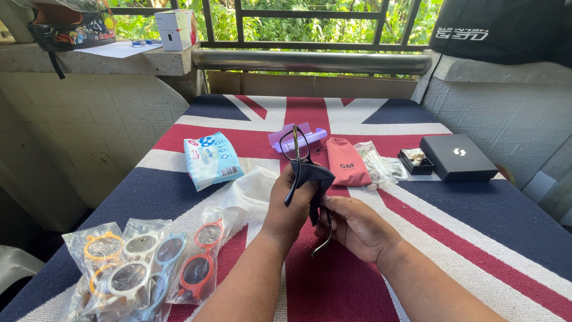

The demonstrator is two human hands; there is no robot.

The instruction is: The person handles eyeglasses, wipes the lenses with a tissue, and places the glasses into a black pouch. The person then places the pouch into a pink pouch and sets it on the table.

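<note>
My left hand (290, 206) pinches a dark cleaning cloth (313, 177) around a pair of black-framed glasses (295, 145), which stand upright above the hand. My right hand (356, 225) sits just to the right and below, with its fingers on the cloth's lower edge and on one temple arm (325, 237) that hangs down. Both hands are over the middle of a table covered in a red, white and blue flag cloth (476, 226).
Several bagged children's glasses frames (143, 262) lie front left. A blue tissue pack (210, 158), a clear plastic bag (253, 189), a purple case (279, 137), a pink pouch (347, 162) and a black box (457, 156) lie behind. A ledge with a white box (176, 28) is back left.
</note>
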